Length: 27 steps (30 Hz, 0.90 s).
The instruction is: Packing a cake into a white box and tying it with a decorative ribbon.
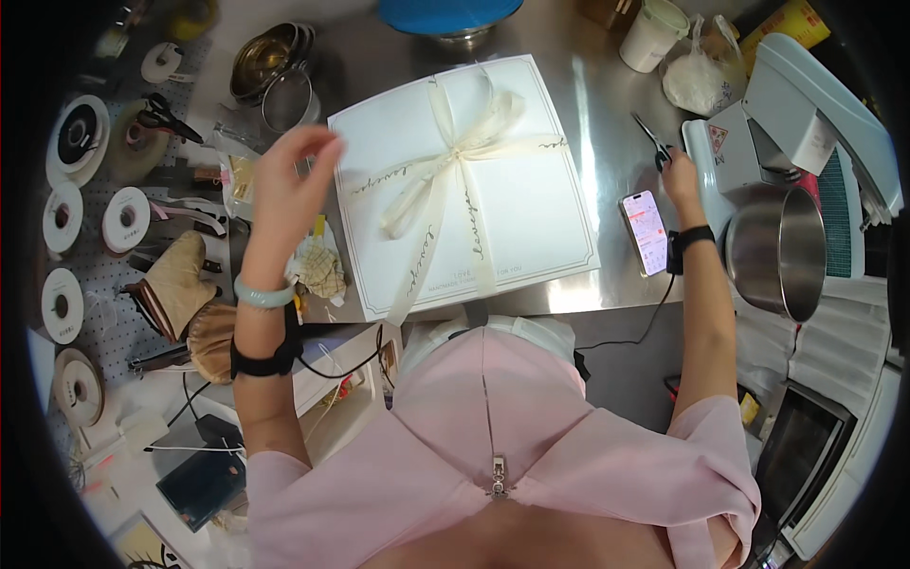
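Note:
A white square box (379, 133) lies on the steel table in front of me, tied crosswise with a cream printed ribbon (458, 156) that ends in a bow. One ribbon tail hangs over the box's near edge. My left hand (296, 175) is raised beside the box's left edge, its fingers bent in toward the thumb as in a pinch; anything between them is hidden. At the right, my right hand (680, 178) is closed on black-handled scissors (650, 133), whose blades point away from me. A lit phone (646, 233) lies near that wrist.
Ribbon spools (124, 219) and other scissors (167, 119) hang at the left, near an oven mitt (175, 280). Metal bowls (268, 59) and a blue-topped stand (450, 15) are at the back. A stand mixer (815, 114) with a steel bowl (775, 254) stands right.

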Motion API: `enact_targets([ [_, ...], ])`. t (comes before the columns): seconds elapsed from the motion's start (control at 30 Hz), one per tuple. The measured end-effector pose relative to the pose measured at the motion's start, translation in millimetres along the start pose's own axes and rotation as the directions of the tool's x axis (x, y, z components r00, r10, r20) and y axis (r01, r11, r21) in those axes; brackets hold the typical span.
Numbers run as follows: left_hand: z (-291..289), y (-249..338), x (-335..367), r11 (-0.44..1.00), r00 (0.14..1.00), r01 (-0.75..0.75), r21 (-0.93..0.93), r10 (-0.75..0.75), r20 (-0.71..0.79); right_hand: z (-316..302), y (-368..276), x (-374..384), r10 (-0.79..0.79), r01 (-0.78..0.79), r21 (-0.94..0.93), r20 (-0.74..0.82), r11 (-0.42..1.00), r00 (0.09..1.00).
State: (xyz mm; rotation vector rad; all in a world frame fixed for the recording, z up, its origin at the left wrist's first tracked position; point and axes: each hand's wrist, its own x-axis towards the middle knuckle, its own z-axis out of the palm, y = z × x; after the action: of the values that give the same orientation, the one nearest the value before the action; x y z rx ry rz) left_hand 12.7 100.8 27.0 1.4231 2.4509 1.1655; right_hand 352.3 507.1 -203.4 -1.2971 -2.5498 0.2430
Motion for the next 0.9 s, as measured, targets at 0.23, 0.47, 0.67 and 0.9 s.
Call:
enact_targets([
  [0.23, 62, 60, 58, 0.955, 0.919, -0.281, 0.093, 0.240, 0.313, 35, 11, 27, 0.040, -0.039, -0.012, 0.041, 0.999, 0.998],
  [0.47, 110, 33, 92, 0.994, 0.924, 0.106, 0.019, -0.106, 0.367, 28, 9, 29, 0.078, -0.074, -0.064, 0.060, 0.995, 0.995],
  [0.67, 102, 28, 89, 0.786, 0.873, 0.446, -0.428, -0.277, 0.401, -2, -21, 40, 0.097, -0.307, 0.727, 0.316, 0.614, 0.944],
  [0.9, 94, 21, 72, 0.679, 0.908, 0.407, -0.611, -0.229, 0.350, -135, -204, 18, -0.490, 0.025, 0.876, 0.246, 0.481, 0.836],
])
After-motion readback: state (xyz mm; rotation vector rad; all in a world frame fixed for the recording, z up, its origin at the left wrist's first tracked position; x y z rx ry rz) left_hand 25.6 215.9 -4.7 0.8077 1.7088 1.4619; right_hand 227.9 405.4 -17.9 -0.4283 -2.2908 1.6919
